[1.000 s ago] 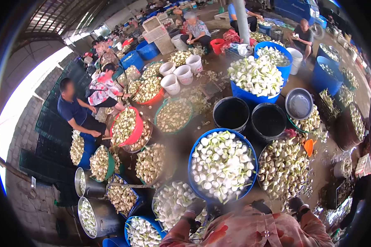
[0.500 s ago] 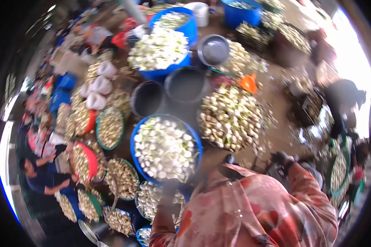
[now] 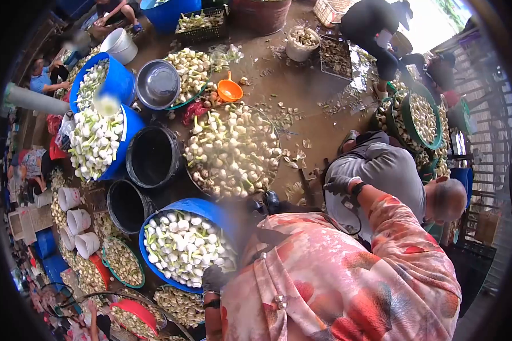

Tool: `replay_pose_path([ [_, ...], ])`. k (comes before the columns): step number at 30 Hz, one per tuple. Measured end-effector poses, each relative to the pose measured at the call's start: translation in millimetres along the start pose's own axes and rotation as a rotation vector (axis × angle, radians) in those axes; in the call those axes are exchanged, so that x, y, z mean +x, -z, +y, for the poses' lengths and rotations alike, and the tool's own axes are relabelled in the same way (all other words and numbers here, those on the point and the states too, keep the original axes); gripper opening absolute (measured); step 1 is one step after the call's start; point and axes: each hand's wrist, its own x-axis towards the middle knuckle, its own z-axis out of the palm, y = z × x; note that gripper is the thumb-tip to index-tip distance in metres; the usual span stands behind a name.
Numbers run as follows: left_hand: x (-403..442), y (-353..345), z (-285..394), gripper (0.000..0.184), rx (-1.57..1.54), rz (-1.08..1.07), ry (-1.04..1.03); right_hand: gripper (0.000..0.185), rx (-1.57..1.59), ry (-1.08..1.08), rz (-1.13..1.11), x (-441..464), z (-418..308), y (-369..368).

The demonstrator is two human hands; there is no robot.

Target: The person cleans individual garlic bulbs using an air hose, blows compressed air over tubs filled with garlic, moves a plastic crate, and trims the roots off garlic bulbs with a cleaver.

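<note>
Taking the whole view as a clock face, four white buckets [image 3: 87, 245] stand between eight and nine o'clock. A blue barrel [image 3: 132, 139] heaped with bulbs comes just past nine, with two black buckets [image 3: 153, 156] beside it and a metal basin [image 3: 158, 84] between ten and eleven. The blue tub [image 3: 202, 209], filled with white bulbs [image 3: 182, 244], sits between seven and eight. The person's gloved left hand [image 3: 213, 278] is near seven, overlapping the tub's rim; whether its fingers are apart or together cannot be told. An orange scoop [image 3: 230, 91] lies near eleven, above a broad heap of bulbs [image 3: 233, 150]. The gloved right hand [image 3: 340, 184], just past three, is against or just beside a stooping person in grey [image 3: 381, 173]; its fingers' state cannot be told either
</note>
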Motion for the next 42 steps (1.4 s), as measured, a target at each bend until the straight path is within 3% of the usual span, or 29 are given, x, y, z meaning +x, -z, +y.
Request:
replay_pose_path([
  [7,88.9,82.1,75.2,0.009,-0.689,-0.080,0.235,0.038,0.128,0.122,0.153,-27.1,17.5,-8.0],
  [8,99.9,92.3,86.6,0.009,-0.688,-0.104,0.182,0.037,0.180,0.095,0.150,-30.3,20.7,-7.1],
  [10,129.9,103.2,86.8,0.014,-0.446,-0.162,-0.216,0.037,0.221,0.094,0.186,-48.4,13.7,0.3],
  [12,156.0,97.3,108.8,0.021,-0.816,0.028,0.213,0.042,0.287,0.047,0.113,-52.2,10.9,17.4],
  [13,169.2,94.8,120.2,0.028,-0.736,0.055,0.231,0.042,0.346,0.059,0.129,-53.2,14.9,25.4],
  [14,179.6,95.7,132.9,0.028,-0.980,-0.012,0.255,0.041,0.405,0.068,0.135,-56.9,15.4,29.9],
  [15,179.8,90.5,141.4,0.030,-0.896,-0.001,0.190,0.041,0.402,0.059,0.120,-41.9,30.6,35.6],
  [17,190.8,83.7,171.9,0.032,-0.813,0.026,0.131,0.041,-0.013,0.303,0.307,-2.7,51.8,59.7],
  [20,205.4,72.7,221.0,0.036,-0.724,-0.037,0.225,0.040,-0.085,0.239,0.206,-15.8,13.9,114.9],
  [21,211.5,67.7,239.2,0.037,-0.705,-0.021,0.244,0.038,0.020,0.103,0.123,-1.2,9.3,133.2],
  [24,230.7,45.0,301.7,0.037,-0.704,0.019,0.322,0.033,0.231,0.094,0.156,22.8,0.8,196.1],
  [25,236.2,43.1,321.0,0.037,-0.697,0.013,0.350,0.031,-0.117,0.445,0.145,62.8,26.3,222.6],
  [26,237.0,41.6,339.4,0.037,-0.688,0.004,0.388,0.028,0.391,0.380,0.137,129.6,73.6,226.5],
  [29,260.1,28.3,418.8,0.036,-0.708,-0.077,0.461,0.025,0.232,0.310,0.230,98.3,51.6,296.3],
  [31,280.0,15.4,466.5,0.034,-0.697,-0.130,0.508,0.025,-0.194,0.581,0.288,93.1,62.0,337.5],
  [33,303.7,6.2,498.3,0.033,-0.968,-0.223,0.228,0.025,-0.455,0.636,0.215,92.7,61.1,378.1],
  [35,320.7,3.2,536.6,0.034,-0.906,-0.231,0.128,0.011,-0.444,0.723,0.113,140.2,100.4,404.2],
  [38,363.1,-3.8,546.5,0.034,-0.724,-0.262,-0.095,0.008,0.221,-0.057,0.083,68.4,-23.0,451.4],
  [39,380.1,-6.6,544.3,0.033,-0.669,-0.268,-0.155,0.023,0.244,0.010,0.079,100.1,-0.3,458.2],
  [40,398.6,-7.2,541.0,0.032,-0.642,-0.262,-0.184,0.023,0.216,0.009,0.072,103.6,-15.6,468.6],
  [42,432.1,-6.3,529.6,0.030,-0.667,-0.231,-0.099,0.029,0.211,0.202,0.079,112.6,-49.7,486.1],
])
